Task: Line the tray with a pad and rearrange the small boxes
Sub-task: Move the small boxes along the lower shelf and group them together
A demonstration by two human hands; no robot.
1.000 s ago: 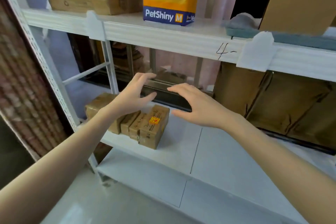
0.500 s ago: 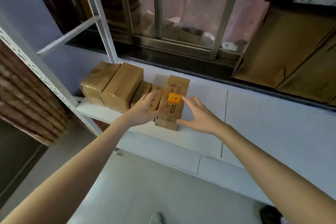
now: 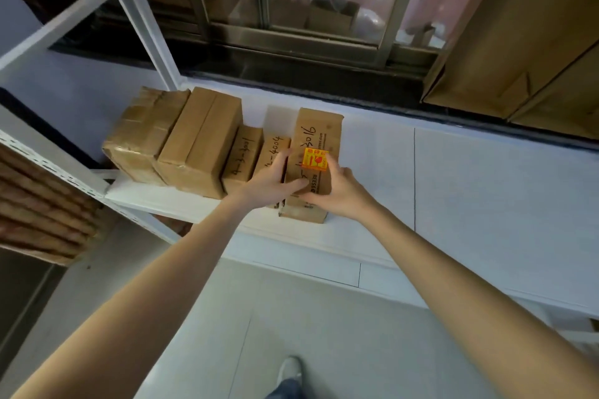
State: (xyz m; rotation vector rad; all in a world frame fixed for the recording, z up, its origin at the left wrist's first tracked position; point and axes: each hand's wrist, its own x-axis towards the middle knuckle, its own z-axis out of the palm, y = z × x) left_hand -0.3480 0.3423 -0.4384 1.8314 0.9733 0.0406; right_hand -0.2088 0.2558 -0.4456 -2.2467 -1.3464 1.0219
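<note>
Here, both hands are on the rightmost of 5 cardboard boxes standing in a row on the white shelf (image 3: 372, 172). The left hand (image 3: 270, 180) has its fingers along the left face of the box with the orange sticker (image 3: 316, 152), thumb laid across the front top; the right hand (image 3: 337, 193) curls round its right front corner. So both sets of fingers are partly closed on that 1 box. The neighbouring box marked 4004 (image 3: 270, 152) touches it on the left. No pad or tray liner shows. The step looks like the rearranging part: next the box must be lifted or slid clear of its neighbour without toppling the row.
</note>
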